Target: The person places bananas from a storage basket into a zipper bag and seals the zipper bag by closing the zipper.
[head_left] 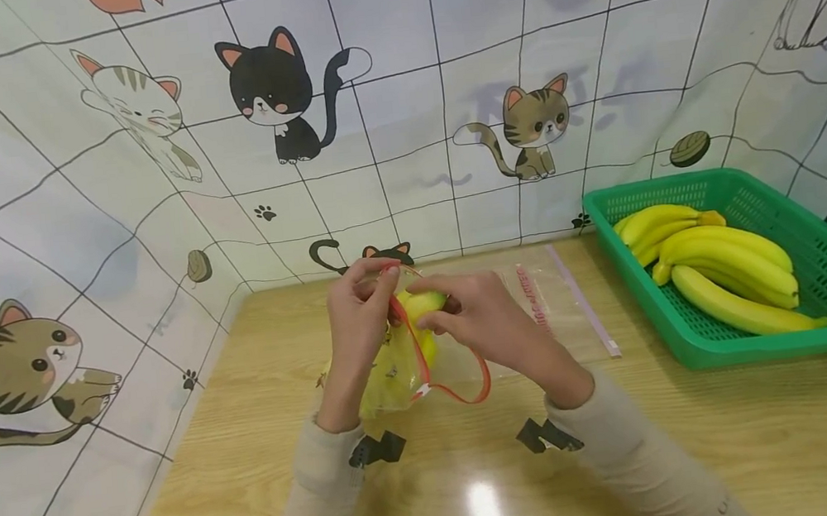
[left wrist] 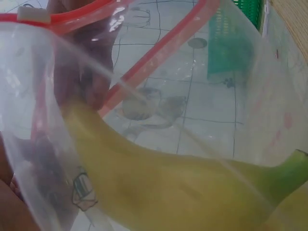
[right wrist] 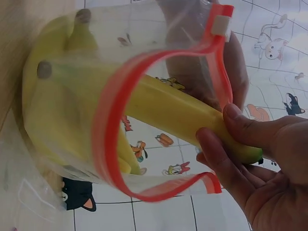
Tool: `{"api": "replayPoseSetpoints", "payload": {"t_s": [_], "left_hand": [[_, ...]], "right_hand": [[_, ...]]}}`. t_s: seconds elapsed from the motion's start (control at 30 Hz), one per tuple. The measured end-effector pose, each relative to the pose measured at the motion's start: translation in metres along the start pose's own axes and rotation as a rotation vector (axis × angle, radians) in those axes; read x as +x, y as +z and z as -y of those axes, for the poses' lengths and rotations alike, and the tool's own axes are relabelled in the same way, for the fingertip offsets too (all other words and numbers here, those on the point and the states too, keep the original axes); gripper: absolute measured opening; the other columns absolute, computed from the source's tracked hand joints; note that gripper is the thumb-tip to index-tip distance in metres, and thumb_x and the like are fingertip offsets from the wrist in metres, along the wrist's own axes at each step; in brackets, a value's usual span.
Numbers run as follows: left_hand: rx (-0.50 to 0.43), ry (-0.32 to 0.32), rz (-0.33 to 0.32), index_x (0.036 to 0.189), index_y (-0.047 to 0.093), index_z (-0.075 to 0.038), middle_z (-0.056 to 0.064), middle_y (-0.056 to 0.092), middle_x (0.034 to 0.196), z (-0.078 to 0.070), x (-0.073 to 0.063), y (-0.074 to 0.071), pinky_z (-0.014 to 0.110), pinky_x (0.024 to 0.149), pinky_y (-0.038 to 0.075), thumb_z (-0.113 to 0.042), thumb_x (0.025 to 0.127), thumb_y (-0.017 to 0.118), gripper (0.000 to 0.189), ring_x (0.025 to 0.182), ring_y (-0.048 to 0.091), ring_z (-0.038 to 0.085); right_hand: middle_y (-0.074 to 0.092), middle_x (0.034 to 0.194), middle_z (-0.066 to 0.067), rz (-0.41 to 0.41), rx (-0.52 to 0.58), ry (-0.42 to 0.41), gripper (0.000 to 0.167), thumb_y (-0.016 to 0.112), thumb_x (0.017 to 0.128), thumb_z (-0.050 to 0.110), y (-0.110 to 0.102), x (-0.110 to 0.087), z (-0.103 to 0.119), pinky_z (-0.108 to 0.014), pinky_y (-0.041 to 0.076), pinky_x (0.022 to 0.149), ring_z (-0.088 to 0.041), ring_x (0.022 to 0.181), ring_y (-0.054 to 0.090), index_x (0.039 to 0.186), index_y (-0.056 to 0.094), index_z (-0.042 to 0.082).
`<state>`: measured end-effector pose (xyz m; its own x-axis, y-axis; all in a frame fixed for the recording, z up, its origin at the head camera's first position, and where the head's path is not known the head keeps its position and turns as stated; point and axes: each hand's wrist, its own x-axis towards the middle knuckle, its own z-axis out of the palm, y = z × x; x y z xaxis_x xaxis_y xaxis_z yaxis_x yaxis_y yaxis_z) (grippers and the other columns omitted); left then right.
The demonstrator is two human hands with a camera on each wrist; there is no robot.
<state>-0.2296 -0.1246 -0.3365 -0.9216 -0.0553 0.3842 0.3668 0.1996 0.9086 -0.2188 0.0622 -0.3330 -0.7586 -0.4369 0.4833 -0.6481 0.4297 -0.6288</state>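
A clear zip bag [right wrist: 144, 57] with a red zip strip [right wrist: 108, 130] and cartoon prints stands with its mouth gaping on the table. My left hand [head_left: 360, 321] grips the bag's rim at the strip, by the white slider [right wrist: 221, 25]. My right hand [head_left: 482, 309] pinches the green-tipped end of a yellow banana [right wrist: 178, 103] at the mouth; the rest of that banana reaches inside. More bananas [right wrist: 48, 125] lie deeper in the bag, seen through the plastic in the right wrist view. The left wrist view looks through the hazy plastic at a banana [left wrist: 168, 187].
On the right of the wooden table [head_left: 256, 489] stands a green basket [head_left: 699, 353] holding several bananas [head_left: 727, 253]. Another clear bag [head_left: 568, 309] with a lilac zip lies flat behind my right hand. A cat-print cloth [head_left: 407, 117] hangs along the back and left.
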Motion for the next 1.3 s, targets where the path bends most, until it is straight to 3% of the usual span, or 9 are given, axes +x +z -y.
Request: {"api": "replayPoseSetpoints", "payload": {"t_s": [0.13, 0.27, 0.43, 0.57, 0.67, 0.87, 0.97, 1.1, 1.3], "left_hand": [[-0.027, 0.0, 0.009, 0.111, 0.073, -0.008, 0.0, 0.052, 0.049, 0.001, 0.0, 0.0, 0.023, 0.04, 0.035, -0.016, 0.102, 0.064, 0.016, 0.04, 0.047, 0.015], [-0.032, -0.008, 0.003, 0.111, 0.074, -0.009, -0.001, 0.054, 0.05, 0.002, 0.0, 0.001, 0.023, 0.04, 0.037, -0.017, 0.101, 0.064, 0.015, 0.04, 0.05, 0.016], [-0.002, -0.005, 0.006, 0.11, 0.074, -0.011, -0.002, 0.053, 0.05, 0.001, -0.001, 0.002, 0.022, 0.039, 0.032, -0.019, 0.101, 0.065, 0.015, 0.04, 0.046, 0.013], [0.012, 0.011, 0.008, 0.109, 0.075, -0.011, -0.001, 0.051, 0.05, 0.001, -0.001, 0.003, 0.023, 0.04, 0.034, -0.02, 0.101, 0.065, 0.015, 0.041, 0.045, 0.013], [0.008, 0.015, 0.006, 0.11, 0.075, -0.011, 0.0, 0.052, 0.051, 0.001, -0.001, 0.003, 0.024, 0.041, 0.038, -0.019, 0.101, 0.065, 0.016, 0.042, 0.047, 0.014], [-0.002, 0.03, 0.015, 0.111, 0.075, -0.009, 0.002, 0.054, 0.051, 0.002, -0.002, 0.003, 0.025, 0.041, 0.04, -0.017, 0.101, 0.064, 0.017, 0.042, 0.049, 0.018], [0.002, 0.034, 0.019, 0.111, 0.075, -0.012, 0.002, 0.054, 0.051, 0.001, -0.004, 0.003, 0.026, 0.041, 0.04, -0.018, 0.102, 0.064, 0.015, 0.042, 0.049, 0.02], [0.01, 0.031, 0.015, 0.11, 0.076, -0.016, 0.002, 0.053, 0.051, 0.001, -0.004, 0.003, 0.026, 0.042, 0.04, -0.018, 0.101, 0.065, 0.014, 0.042, 0.05, 0.019], [0.019, 0.017, 0.024, 0.114, 0.074, -0.01, 0.002, 0.055, 0.052, 0.001, -0.003, 0.003, 0.026, 0.041, 0.041, -0.02, 0.102, 0.065, 0.018, 0.042, 0.051, 0.019]], "right_hand": [[0.077, 0.081, -0.001, -0.003, 0.026, 0.016, 0.042, 0.08, 0.091, 0.013, 0.008, 0.001, -0.001, -0.021, 0.051, 0.053, -0.01, 0.063, 0.069, 0.13, 0.069, 0.008], [0.075, 0.097, -0.008, -0.001, 0.067, 0.047, 0.042, 0.076, 0.092, 0.003, 0.017, 0.002, -0.003, -0.02, 0.057, 0.059, -0.009, 0.068, 0.072, 0.13, 0.06, 0.005], [0.073, 0.112, -0.012, 0.006, 0.088, 0.057, 0.038, 0.069, 0.096, -0.002, 0.026, 0.002, -0.006, -0.019, 0.057, 0.061, -0.008, 0.07, 0.071, 0.131, 0.056, 0.003], [0.07, 0.095, -0.011, 0.038, 0.06, 0.061, 0.049, 0.061, 0.1, -0.001, 0.028, 0.002, -0.007, -0.02, 0.05, 0.053, -0.008, 0.058, 0.06, 0.146, 0.045, 0.001], [0.063, 0.078, -0.005, 0.062, 0.021, 0.072, 0.048, 0.056, 0.103, 0.004, 0.031, 0.001, -0.008, -0.021, 0.045, 0.05, -0.007, 0.052, 0.051, 0.148, 0.04, 0.001], [0.059, 0.063, -0.001, 0.011, -0.009, 0.094, 0.045, 0.059, 0.104, 0.011, 0.04, 0.001, -0.01, -0.021, 0.043, 0.048, -0.006, 0.049, 0.05, 0.148, 0.052, 0.003], [0.062, 0.064, -0.002, 0.053, 0.041, 0.158, 0.036, 0.059, 0.104, 0.011, 0.044, 0.001, -0.011, -0.022, 0.043, 0.046, -0.007, 0.049, 0.053, 0.139, 0.058, 0.002], [0.07, 0.074, -0.008, 0.102, 0.113, 0.255, 0.025, 0.059, 0.104, 0.009, 0.049, 0.0, -0.012, -0.023, 0.046, 0.047, -0.01, 0.053, 0.062, 0.128, 0.062, 0.001], [0.075, 0.117, -0.017, -0.032, 0.161, 0.273, 0.044, 0.067, 0.098, 0.004, 0.056, -0.001, -0.014, -0.027, 0.06, 0.063, -0.02, 0.077, 0.076, 0.14, 0.053, 0.004]]}}
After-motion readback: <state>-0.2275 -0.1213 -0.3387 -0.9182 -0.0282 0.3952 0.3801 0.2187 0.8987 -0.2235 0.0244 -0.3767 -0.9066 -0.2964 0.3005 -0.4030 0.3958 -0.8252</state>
